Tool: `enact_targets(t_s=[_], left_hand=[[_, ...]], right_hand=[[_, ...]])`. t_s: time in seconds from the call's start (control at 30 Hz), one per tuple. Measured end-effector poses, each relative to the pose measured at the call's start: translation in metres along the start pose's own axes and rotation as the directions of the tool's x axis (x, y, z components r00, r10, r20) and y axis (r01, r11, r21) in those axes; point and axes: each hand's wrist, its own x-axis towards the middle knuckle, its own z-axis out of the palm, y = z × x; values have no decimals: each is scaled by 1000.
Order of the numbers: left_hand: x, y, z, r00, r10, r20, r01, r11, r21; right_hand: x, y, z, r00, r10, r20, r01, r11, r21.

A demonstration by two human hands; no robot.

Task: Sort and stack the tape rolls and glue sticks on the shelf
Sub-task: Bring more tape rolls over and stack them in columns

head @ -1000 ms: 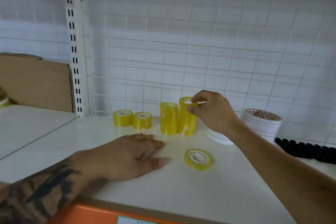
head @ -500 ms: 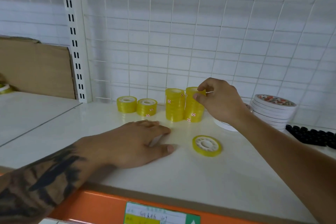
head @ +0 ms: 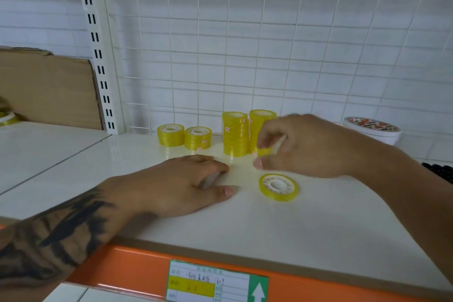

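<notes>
Two tall stacks of yellow tape rolls [head: 234, 133] stand side by side at the back of the white shelf [head: 318, 240]. Left of them are two short yellow stacks [head: 170, 135]. One loose yellow roll [head: 278, 187] lies flat in front. My right hand [head: 306, 147] hovers blurred in front of the right tall stack, just above the loose roll, thumb and fingers apart with nothing in them. Palm down on the shelf, my left hand [head: 186, 186] rests to the left of the loose roll. A pale object shows under its fingers; what it is I cannot tell.
A stack of white tape rolls [head: 372, 130] stands at the back right, with a row of black items [head: 438, 171] beside it. Cardboard [head: 46, 88] leans behind the slotted upright [head: 95, 44] at left. The orange shelf edge [head: 122, 270] carries a price label [head: 215, 282].
My right hand left the top of the right tall stack and dropped toward the loose roll. The view tilted downward. My left hand stayed put.
</notes>
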Motion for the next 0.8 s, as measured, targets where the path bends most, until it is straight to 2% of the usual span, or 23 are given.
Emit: enact_targets(t_s=[0.1, 0.2, 0.27, 0.37, 0.5, 0.6, 0.8], left_hand=[[1, -4, 2, 1000, 2, -20, -2, 1000, -13], [2, -8, 4, 999, 17, -35, -17, 1000, -11], [3, -8, 5, 997, 26, -69, -27, 999, -24], [2, -3, 6, 981, 72, -179, -83, 995, -54], [-3, 6, 4, 921, 159, -357, -225, 962, -151], [-5, 6, 3, 899, 199, -390, -293, 935, -200], [-7, -1, 2, 895, 178, -410, -318, 898, -304]], right_hand=[[-11, 1, 2, 958, 35, 284, -10, 996, -90], [-12, 6, 4, 922, 75, 379, -34, 993, -114], [-10, 8, 4, 927, 74, 367, -29, 991, -127], [-9, 4, 9, 961, 30, 277, -9, 997, -75], [-9, -10, 21, 980, -66, 190, 41, 990, 131], [-10, -18, 28, 986, -88, 139, 60, 979, 195], [-9, -23, 35, 994, -95, 46, 79, 960, 268]])
